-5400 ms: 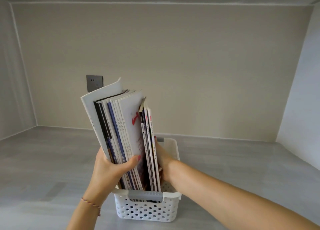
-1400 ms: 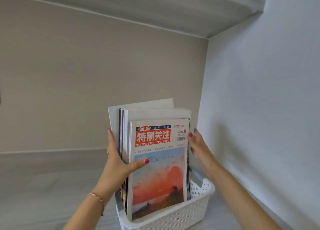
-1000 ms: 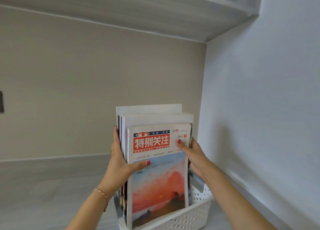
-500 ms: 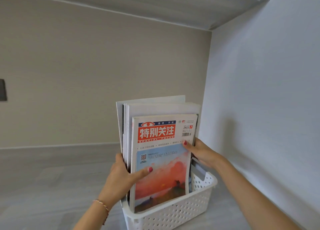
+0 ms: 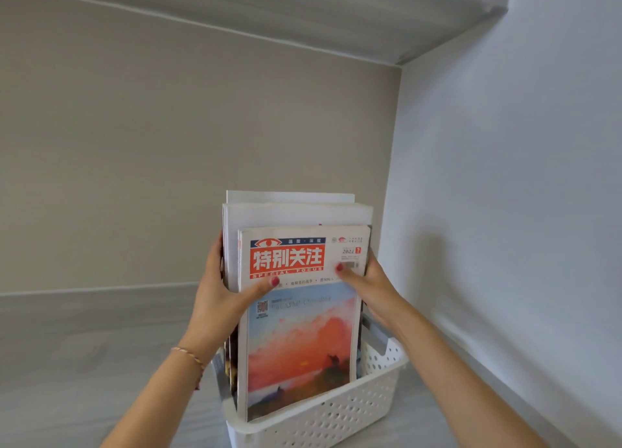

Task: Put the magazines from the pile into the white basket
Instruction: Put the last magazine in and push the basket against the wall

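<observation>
Several magazines (image 5: 299,340) stand upright in the white perforated basket (image 5: 340,414) on the grey shelf. The front one has a red title block and an orange sky picture. My left hand (image 5: 222,292) grips the left edge of the stack, thumb across the front cover. My right hand (image 5: 367,282) holds the right edge, thumb pressed on the cover near the barcode. The lower ends of the magazines are hidden inside the basket.
The basket stands in the right rear corner of a grey shelf (image 5: 84,363). A pale side wall (image 5: 505,212) rises close on the right and the beige back wall (image 5: 168,161) lies behind. Another shelf board (image 5: 303,13) runs overhead.
Both hands have slid higher along the stack's edges than half a second ago. The basket with the magazines, seen edge-on earlier, now faces me cover-first in the right corner.
</observation>
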